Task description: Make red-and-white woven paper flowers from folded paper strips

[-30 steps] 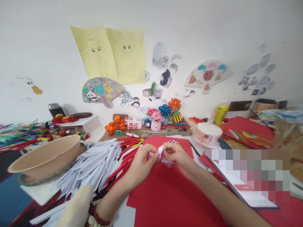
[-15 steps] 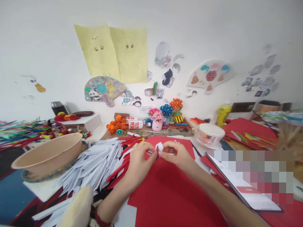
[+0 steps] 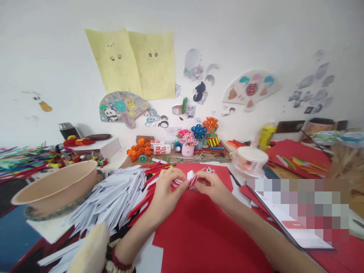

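Between my two hands is a small folded red and white paper piece (image 3: 191,176), with a white part sticking up. My left hand (image 3: 171,186) pinches its left side between thumb and fingertips. From the right, my right hand (image 3: 209,184) grips the other side the same way, the two thumbs close together. Under the hands lies a large sheet of red paper (image 3: 199,227). Another small red and white folded piece (image 3: 208,170) lies just behind my right hand. Parts of the held paper are hidden by my fingers.
A heap of white paper strips (image 3: 113,197) and some red strips (image 3: 142,201) lie left. Beyond them sits a beige basin (image 3: 57,185). A round white container (image 3: 250,159) and a tablet (image 3: 290,220) stand right. Pipe-cleaner flowers (image 3: 187,142) line the back.
The folded paper between my fingers has turned and opened a little, showing more red and white stripes near my right fingers. The whole view has shifted slightly.
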{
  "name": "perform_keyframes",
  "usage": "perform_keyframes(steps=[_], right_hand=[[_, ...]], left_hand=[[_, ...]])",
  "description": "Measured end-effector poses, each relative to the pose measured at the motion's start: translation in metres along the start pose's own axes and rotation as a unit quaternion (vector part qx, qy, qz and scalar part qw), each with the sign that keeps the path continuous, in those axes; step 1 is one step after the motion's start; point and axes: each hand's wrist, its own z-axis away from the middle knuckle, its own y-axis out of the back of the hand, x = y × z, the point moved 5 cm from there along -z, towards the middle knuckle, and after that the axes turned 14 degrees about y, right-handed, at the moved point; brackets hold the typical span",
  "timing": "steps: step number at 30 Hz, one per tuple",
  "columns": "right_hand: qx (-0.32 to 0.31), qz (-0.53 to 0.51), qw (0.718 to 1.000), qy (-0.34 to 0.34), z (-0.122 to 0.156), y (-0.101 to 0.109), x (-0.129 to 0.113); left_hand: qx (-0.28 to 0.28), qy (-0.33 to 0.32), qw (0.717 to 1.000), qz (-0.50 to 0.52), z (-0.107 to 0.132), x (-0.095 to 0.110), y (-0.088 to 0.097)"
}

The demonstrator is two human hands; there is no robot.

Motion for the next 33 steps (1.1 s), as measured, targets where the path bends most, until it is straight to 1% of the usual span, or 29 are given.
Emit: perform_keyframes(steps=[3, 5, 7, 11, 14, 16, 19, 21, 25, 28, 33], right_hand=[[0.008, -0.07, 0.997, -0.04, 0.002, 0.0, 0.0], [0.008, -0.085, 0.996, -0.036, 0.001, 0.0, -0.002], [0.001, -0.088, 0.996, -0.026, 0.0, 0.0, -0.004], [-0.003, -0.083, 0.996, -0.019, -0.001, 0.0, -0.002], [-0.012, -0.081, 0.997, -0.014, -0.001, -0.001, -0.002], [-0.012, -0.085, 0.996, -0.009, -0.001, -0.002, -0.003], [-0.007, -0.089, 0.996, -0.003, 0.0, -0.003, -0.005], [-0.006, -0.095, 0.995, -0.004, 0.001, -0.005, -0.006], [0.003, -0.106, 0.994, -0.003, 0.002, -0.005, -0.004], [0.003, -0.12, 0.993, -0.007, 0.003, -0.007, -0.001], [0.0, -0.107, 0.994, 0.006, 0.002, -0.009, -0.004]], left_hand=[[-0.036, 0.015, 0.999, 0.027, -0.001, -0.005, -0.004], [-0.061, 0.044, 0.995, 0.058, -0.002, -0.011, -0.008], [-0.072, 0.06, 0.992, 0.081, -0.001, -0.015, -0.012], [-0.047, 0.04, 0.995, 0.083, 0.001, -0.013, -0.012], [-0.045, 0.037, 0.995, 0.086, 0.002, -0.01, -0.011], [-0.05, 0.055, 0.994, 0.085, 0.003, -0.011, -0.011], [-0.057, 0.101, 0.99, 0.085, 0.004, -0.014, -0.012], [-0.046, 0.116, 0.989, 0.082, 0.006, -0.014, -0.012], [-0.015, 0.086, 0.994, 0.06, 0.007, -0.009, -0.009], [-0.021, 0.059, 0.997, 0.05, 0.006, -0.005, -0.009], [-0.022, 0.068, 0.997, -0.009, 0.006, -0.005, -0.009]])
